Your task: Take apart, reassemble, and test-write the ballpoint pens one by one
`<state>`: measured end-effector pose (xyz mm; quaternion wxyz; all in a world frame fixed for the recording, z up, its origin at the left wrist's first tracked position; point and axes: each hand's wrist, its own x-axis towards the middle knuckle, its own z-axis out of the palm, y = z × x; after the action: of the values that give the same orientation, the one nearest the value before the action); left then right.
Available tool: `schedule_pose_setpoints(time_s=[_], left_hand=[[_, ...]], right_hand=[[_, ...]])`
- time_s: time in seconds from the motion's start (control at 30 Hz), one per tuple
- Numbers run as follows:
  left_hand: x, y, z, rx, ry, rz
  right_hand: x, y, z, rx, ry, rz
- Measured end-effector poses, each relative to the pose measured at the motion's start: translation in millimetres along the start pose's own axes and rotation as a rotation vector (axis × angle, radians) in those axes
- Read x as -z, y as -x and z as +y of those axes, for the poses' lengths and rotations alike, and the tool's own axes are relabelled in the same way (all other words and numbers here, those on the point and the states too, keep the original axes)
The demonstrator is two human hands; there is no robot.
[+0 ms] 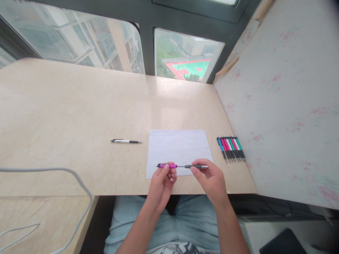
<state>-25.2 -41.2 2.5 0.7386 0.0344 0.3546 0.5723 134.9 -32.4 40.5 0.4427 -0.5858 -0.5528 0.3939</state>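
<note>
above a pale flat desk (79,106), left hand (162,182) grips slim purple pen barrel (173,166). right hand (211,179) pinches dark tapered grip section (188,166).

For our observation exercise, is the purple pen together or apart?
Apart: its purple barrel and dark grip are separated, a thin rod showing between.

Hands (162,179) (212,179) apart, both pinching; forearms (141,225) angled inward.

The sole camera, head-worn above the near edge of the desk (79,106), faced forward and down, close over the left hand (163,180) and right hand (212,180), reaching the far window (147,42).
</note>
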Motion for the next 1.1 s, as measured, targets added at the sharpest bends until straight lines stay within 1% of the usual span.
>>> schedule_pose_setpoints(time_s=[0.1,0.27,0.4,0.5,0.63,0.77,0.83,0.87,0.93,1.0,1.1], left_hand=[[0,0,0,0.043,0.095,-0.029],[3,0,3,0.081,0.231,-0.03],[4,-1,5,0.09,0.285,-0.048],[5,-1,6,0.085,0.303,-0.052],[8,-2,9,0.051,0.286,-0.053],[12,-5,12,0.006,0.211,-0.053],[14,-6,13,-0.009,0.182,-0.046],[15,-6,13,-0.016,0.169,-0.041],[15,-7,14,-0.031,0.146,-0.034],[15,-7,14,-0.042,0.126,-0.028],[14,-6,14,-0.046,0.105,-0.022]], right_hand=[[4,0,-10,0.038,0.0,0.052],[8,2,-24,0.071,-0.009,0.099],[7,2,-27,0.082,-0.018,0.106],[7,2,-24,0.076,-0.011,0.109],[9,-5,-8,0.035,0.032,0.124],[10,-21,21,-0.023,0.204,0.069],[9,-30,38,-0.016,0.332,0.107],[7,-35,45,0.001,0.405,0.148],[3,-44,57,0.062,0.561,0.225],[-1,-54,65,0.111,0.686,0.294],[-9,-67,70,0.127,0.793,0.352]])
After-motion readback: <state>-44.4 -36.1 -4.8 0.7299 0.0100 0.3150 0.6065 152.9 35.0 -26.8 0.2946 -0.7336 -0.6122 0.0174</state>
